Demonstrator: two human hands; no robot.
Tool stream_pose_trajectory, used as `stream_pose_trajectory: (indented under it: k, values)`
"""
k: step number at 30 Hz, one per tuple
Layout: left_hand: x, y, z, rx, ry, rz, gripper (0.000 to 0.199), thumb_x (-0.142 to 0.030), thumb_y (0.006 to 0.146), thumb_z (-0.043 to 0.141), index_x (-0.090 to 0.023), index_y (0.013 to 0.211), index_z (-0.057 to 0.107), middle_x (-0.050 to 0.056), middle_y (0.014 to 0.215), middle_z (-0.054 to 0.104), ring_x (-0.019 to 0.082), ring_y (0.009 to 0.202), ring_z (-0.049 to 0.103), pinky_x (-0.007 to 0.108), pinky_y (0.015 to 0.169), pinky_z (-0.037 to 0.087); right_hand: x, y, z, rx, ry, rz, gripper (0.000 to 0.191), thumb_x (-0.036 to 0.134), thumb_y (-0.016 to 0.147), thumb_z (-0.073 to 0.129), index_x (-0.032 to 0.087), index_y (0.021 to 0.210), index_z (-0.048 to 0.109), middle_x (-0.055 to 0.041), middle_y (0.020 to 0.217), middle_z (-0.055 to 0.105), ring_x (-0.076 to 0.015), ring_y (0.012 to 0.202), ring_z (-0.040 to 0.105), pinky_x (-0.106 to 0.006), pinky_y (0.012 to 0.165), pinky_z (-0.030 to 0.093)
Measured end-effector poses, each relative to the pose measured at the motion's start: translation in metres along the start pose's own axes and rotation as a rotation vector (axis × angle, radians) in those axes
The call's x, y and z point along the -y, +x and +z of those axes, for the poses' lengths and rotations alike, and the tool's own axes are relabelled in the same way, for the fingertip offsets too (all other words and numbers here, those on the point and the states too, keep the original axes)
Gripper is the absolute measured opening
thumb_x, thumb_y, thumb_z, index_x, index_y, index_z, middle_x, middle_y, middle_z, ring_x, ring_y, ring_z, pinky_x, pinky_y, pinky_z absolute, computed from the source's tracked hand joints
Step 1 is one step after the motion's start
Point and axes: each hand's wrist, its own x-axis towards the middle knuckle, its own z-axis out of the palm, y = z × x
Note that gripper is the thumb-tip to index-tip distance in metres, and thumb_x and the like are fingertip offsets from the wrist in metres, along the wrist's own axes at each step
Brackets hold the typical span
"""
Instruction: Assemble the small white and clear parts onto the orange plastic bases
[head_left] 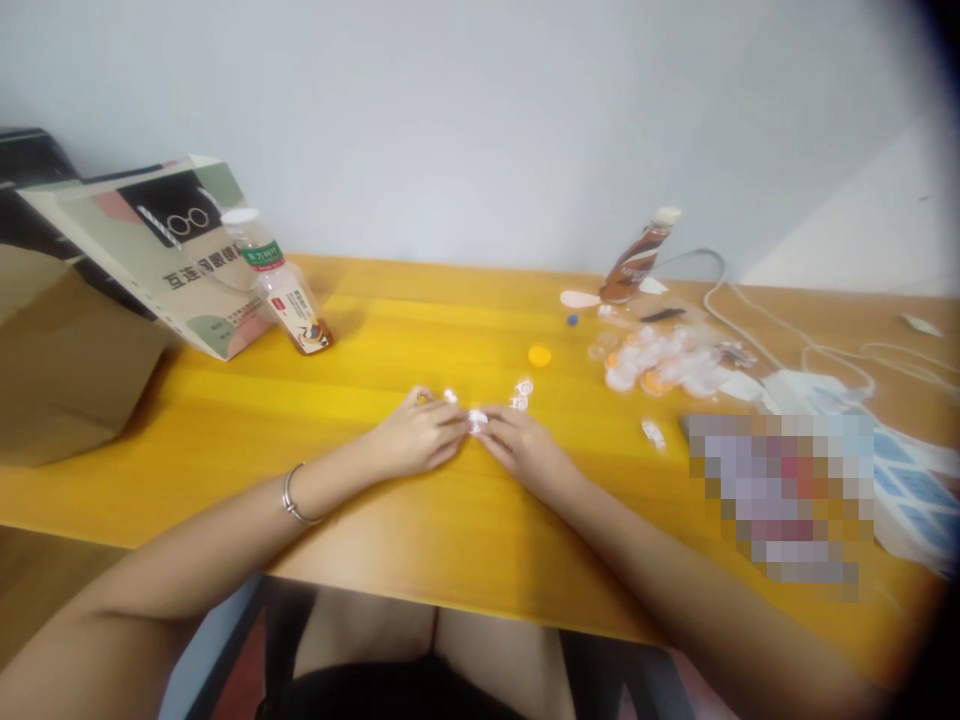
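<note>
Over the middle of the yellow wooden table, my left hand and my right hand meet fingertip to fingertip. Pinched between them is a small white piece, too blurred to tell its kind. Another small white bit shows just beyond my left fingers. White printed pieces lie on the tabletop past my right fingertips, and a similar white piece is farther right. A round yellow lid-like disc rests behind them.
A tea bottle stands at left before a printed paper bag and a brown bag. At right are a brown drink bottle, a pile of small wrapped things, a white cable and a pixelated flat object.
</note>
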Motion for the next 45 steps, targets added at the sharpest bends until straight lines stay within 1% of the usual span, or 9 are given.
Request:
stream_pose_trajectory:
  k: [5,8,12,19,24,30,36,40,45]
  values:
    - [-0.004,0.01,0.01,-0.105,-0.176,-0.25,0.021,-0.031,0.087,0.042,-0.021,0.093,0.059,0.002,0.087,0.065,0.014,0.083,0.056,0.03,0.075,0.028,0.003,0.002,-0.002,0.028,0.052,0.045,0.016,0.025,0.082,0.048,0.024,0.088,0.063,-0.0074,0.099,0.061,-0.0202,0.091,0.06,-0.037,0.083,0.049]
    - [-0.004,0.015,0.015,-0.124,-0.234,-0.321,0.02,-0.032,0.086,0.044,-0.02,0.087,0.06,0.001,0.085,0.063,0.014,0.081,0.056,0.028,0.073,0.028,0.002,0.002,-0.002,0.024,0.082,0.063,0.014,0.026,0.082,0.049,0.024,0.085,0.063,-0.0073,0.1,0.061,-0.0202,0.092,0.059,-0.038,0.083,0.048]
    - [-0.004,0.015,0.015,-0.152,-0.265,-0.316,0.02,-0.032,0.085,0.045,-0.02,0.085,0.06,0.001,0.085,0.062,0.013,0.081,0.056,0.028,0.073,0.029,-0.001,0.003,0.0,-0.021,0.22,0.147,0.01,0.027,0.079,0.054,0.023,0.083,0.062,-0.007,0.097,0.062,-0.0198,0.091,0.06,-0.039,0.084,0.048]
    - [-0.004,0.011,0.009,-0.317,-0.194,-0.173,0.018,-0.028,0.087,0.044,-0.02,0.092,0.059,0.002,0.092,0.064,0.012,0.085,0.056,0.031,0.081,0.028,0.004,0.008,0.002,-0.048,0.83,0.425,0.024,0.029,0.072,0.061,0.022,0.093,0.052,-0.0017,0.086,0.066,-0.0144,0.082,0.063,-0.032,0.08,0.051]
    - [0.02,0.008,0.005,-0.3,-0.252,-0.234,0.02,-0.029,0.086,0.045,-0.021,0.097,0.06,0.004,0.098,0.063,0.014,0.092,0.055,0.031,0.084,0.033,0.007,0.011,-0.005,-0.073,0.84,0.557,0.027,0.027,0.067,0.066,0.021,0.09,0.054,-0.0029,0.085,0.068,-0.0154,0.082,0.064,-0.033,0.082,0.049]
    - [0.056,0.01,0.017,-0.166,-0.337,-0.251,0.024,-0.034,0.082,0.051,-0.021,0.096,0.064,0.006,0.097,0.06,0.016,0.091,0.055,0.03,0.083,0.041,0.005,0.011,-0.006,-0.083,0.817,0.604,0.027,0.027,0.065,0.066,0.021,0.088,0.055,-0.0038,0.086,0.069,-0.0162,0.083,0.064,-0.034,0.081,0.05]
    - [0.059,0.013,0.024,-0.202,-0.206,-0.173,0.023,-0.028,0.086,0.045,-0.018,0.085,0.066,0.006,0.082,0.06,0.014,0.078,0.055,0.027,0.075,0.043,0.005,0.011,-0.006,-0.076,0.843,0.619,0.028,0.027,0.064,0.067,0.02,0.089,0.055,-0.0038,0.087,0.069,-0.0168,0.083,0.065,-0.035,0.082,0.05]
    - [0.06,0.011,0.021,-0.158,0.022,-0.13,0.028,-0.03,0.088,0.04,-0.016,0.088,0.064,0.007,0.08,0.059,0.015,0.076,0.053,0.028,0.073,0.042,0.003,0.011,-0.006,-0.074,0.866,0.628,0.03,0.027,0.065,0.067,0.02,0.091,0.055,-0.0037,0.087,0.069,-0.0171,0.084,0.065,-0.036,0.085,0.048]
    - [0.063,0.01,0.016,-0.092,0.117,-0.126,0.028,-0.026,0.089,0.036,-0.014,0.088,0.062,0.008,0.08,0.058,0.014,0.075,0.054,0.026,0.071,0.043,0.001,0.01,-0.006,-0.071,0.876,0.634,0.03,0.029,0.065,0.067,0.02,0.092,0.055,-0.0043,0.089,0.069,-0.0183,0.087,0.065,-0.038,0.086,0.047]
